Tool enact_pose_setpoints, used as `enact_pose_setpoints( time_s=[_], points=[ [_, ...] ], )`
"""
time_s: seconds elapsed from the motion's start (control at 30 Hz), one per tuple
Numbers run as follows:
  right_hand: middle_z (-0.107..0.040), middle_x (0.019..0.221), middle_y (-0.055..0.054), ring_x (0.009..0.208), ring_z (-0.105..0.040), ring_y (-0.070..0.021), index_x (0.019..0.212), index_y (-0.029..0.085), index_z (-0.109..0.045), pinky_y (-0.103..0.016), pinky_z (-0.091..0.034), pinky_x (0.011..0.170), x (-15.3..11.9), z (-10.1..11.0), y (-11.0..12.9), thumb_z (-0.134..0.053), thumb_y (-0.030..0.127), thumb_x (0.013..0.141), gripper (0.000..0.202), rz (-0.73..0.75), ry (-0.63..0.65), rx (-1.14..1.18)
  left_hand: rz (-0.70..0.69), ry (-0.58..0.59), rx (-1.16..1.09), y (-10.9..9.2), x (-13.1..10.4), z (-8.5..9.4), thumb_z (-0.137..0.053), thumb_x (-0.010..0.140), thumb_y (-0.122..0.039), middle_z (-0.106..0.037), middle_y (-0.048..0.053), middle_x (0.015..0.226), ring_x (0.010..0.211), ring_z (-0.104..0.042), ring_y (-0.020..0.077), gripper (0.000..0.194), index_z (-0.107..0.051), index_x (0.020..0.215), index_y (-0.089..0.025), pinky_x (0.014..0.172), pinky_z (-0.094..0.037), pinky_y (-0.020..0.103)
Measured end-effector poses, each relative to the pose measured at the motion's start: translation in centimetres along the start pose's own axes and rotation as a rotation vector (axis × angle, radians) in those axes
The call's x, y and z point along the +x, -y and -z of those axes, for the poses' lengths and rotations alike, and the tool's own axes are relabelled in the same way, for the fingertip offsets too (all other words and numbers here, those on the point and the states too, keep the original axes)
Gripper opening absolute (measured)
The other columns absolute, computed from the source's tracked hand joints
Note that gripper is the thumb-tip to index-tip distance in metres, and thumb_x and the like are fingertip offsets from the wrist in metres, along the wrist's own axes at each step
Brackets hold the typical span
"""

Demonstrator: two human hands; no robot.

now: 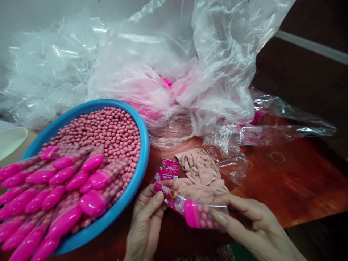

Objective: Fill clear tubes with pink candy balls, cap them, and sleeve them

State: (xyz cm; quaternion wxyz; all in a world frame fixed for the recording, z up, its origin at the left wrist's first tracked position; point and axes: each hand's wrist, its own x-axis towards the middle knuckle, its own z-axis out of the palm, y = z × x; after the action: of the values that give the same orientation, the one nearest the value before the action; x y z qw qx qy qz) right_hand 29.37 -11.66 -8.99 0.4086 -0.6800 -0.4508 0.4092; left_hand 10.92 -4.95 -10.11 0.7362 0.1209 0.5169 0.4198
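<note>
Low in the middle, both my hands are on one slim clear packet (208, 216) with pink balls in its right end and a bright pink plug (191, 214) beside them. My left hand (148, 214) pinches the left end, where a printed magenta label (170, 195) shows. Thumb and fingers of my right hand (247, 221) close on the clear right end. Just behind my left hand lies another printed magenta card (168, 169), partly covered by the fingers. A crumpled beige cloth (201, 170) rests behind the packet.
At left, a blue basin (145, 145) holds loose pink balls (108, 127) and several filled packets with pink plugs (92, 203). Crumpled clear plastic bags (217, 72) and a heap of clear sleeves (54, 65) spread along the back. The reddish-brown table (272, 188) extends right.
</note>
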Motion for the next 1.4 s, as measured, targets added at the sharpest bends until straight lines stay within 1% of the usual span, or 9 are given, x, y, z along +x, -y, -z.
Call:
enact_pose_setpoints(
  time_s=[0.1,0.2,0.37,0.5,0.77,0.87,1.0,1.2,1.4],
  points=[
    [-0.07,0.067,-0.002,0.064,-0.066,-0.0183,0.074,0.022,-0.074,-0.025,-0.056,0.058,0.2,0.4,-0.2,-0.062,0.035,0.08,0.018,-0.075,0.227,0.0,0.04,0.129,0.073,-0.2,-0.1,0.4,-0.079,0.065,-0.02,-0.077,0.009,0.082,0.077,-0.071,0.0186,0.017,-0.077,0.081,-0.015,0.07,-0.054,0.022],
    [-0.069,0.066,-0.001,0.064,-0.065,-0.0179,0.073,0.022,-0.073,-0.027,-0.056,0.062,0.5,0.5,-0.1,-0.061,0.034,0.081,0.019,-0.077,0.273,0.036,0.063,0.216,0.1,-0.2,-0.1,0.9,-0.073,0.072,-0.017,-0.077,0.009,0.086,0.081,-0.07,0.0185,0.016,-0.077,0.087,-0.016,0.074,-0.052,0.022],
    [-0.069,0.067,-0.002,0.062,-0.063,-0.0159,0.074,0.021,-0.073,-0.023,-0.052,0.056,0.9,0.3,-0.1,-0.062,0.036,0.08,0.02,-0.109,0.285,0.199,0.1,0.265,0.131,-0.5,0.0,1.2,-0.069,0.075,-0.016,-0.076,0.012,0.087,0.081,-0.069,0.0218,0.019,-0.077,0.092,-0.015,0.072,-0.052,0.025],
    [-0.069,0.068,-0.002,0.062,-0.063,-0.0148,0.077,0.019,-0.072,-0.022,-0.05,0.057,1.1,-0.2,-0.6,-0.062,0.036,0.081,0.02,-0.137,0.268,0.251,0.11,0.282,0.164,-0.6,0.2,1.0,-0.072,0.072,-0.021,-0.075,0.014,0.087,0.072,-0.069,0.0193,0.021,-0.077,0.091,-0.012,0.064,-0.051,0.021],
    [-0.059,0.058,0.001,0.052,-0.048,-0.0104,0.072,0.018,-0.068,-0.019,-0.038,0.047,0.6,-0.5,-1.6,-0.058,0.039,0.083,0.026,-0.147,0.258,0.15,0.059,0.304,0.246,-0.5,0.3,1.1,-0.07,0.075,-0.027,-0.076,0.015,0.088,0.086,-0.069,0.0257,0.025,-0.075,0.096,-0.014,0.069,-0.052,0.026],
    [-0.062,0.062,0.0,0.055,-0.054,-0.0127,0.073,0.02,-0.069,-0.021,-0.041,0.05,0.5,-0.5,-1.8,-0.056,0.041,0.085,0.027,-0.111,0.312,0.06,0.043,0.344,0.287,-0.5,0.3,1.1,-0.074,0.071,-0.027,-0.076,0.014,0.09,0.088,-0.069,0.0272,0.029,-0.074,0.097,-0.016,0.074,-0.052,0.029],
    [-0.068,0.067,0.0,0.062,-0.062,-0.0158,0.078,0.023,-0.072,-0.022,-0.048,0.055,0.4,-0.5,-1.8,-0.062,0.038,0.082,0.018,-0.014,0.242,-0.072,0.034,0.347,0.303,-0.6,0.2,1.0,-0.076,0.069,-0.024,-0.076,0.013,0.091,0.087,-0.069,0.0265,0.028,-0.074,0.096,-0.016,0.076,-0.052,0.029],
    [-0.068,0.073,-0.002,0.069,-0.063,-0.0155,0.084,0.021,-0.071,-0.021,-0.05,0.066,0.2,-1.1,-1.4,-0.056,0.034,0.086,0.02,-0.095,0.207,0.233,0.049,0.394,0.309,-0.7,0.3,1.0,-0.073,0.072,-0.024,-0.075,0.011,0.09,0.089,-0.068,0.0257,0.028,-0.073,0.099,-0.017,0.08,-0.049,0.031],
    [-0.05,0.054,0.002,0.052,-0.045,-0.0107,0.067,0.018,-0.062,-0.02,-0.038,0.05,-0.4,-1.9,-1.6,-0.053,0.044,0.087,0.034,-0.236,0.201,0.284,0.041,0.437,0.334,-0.7,0.9,1.9,-0.073,0.072,-0.028,-0.074,0.009,0.089,0.089,-0.066,0.0237,0.03,-0.072,0.101,-0.018,0.082,-0.047,0.03]
  ],
)
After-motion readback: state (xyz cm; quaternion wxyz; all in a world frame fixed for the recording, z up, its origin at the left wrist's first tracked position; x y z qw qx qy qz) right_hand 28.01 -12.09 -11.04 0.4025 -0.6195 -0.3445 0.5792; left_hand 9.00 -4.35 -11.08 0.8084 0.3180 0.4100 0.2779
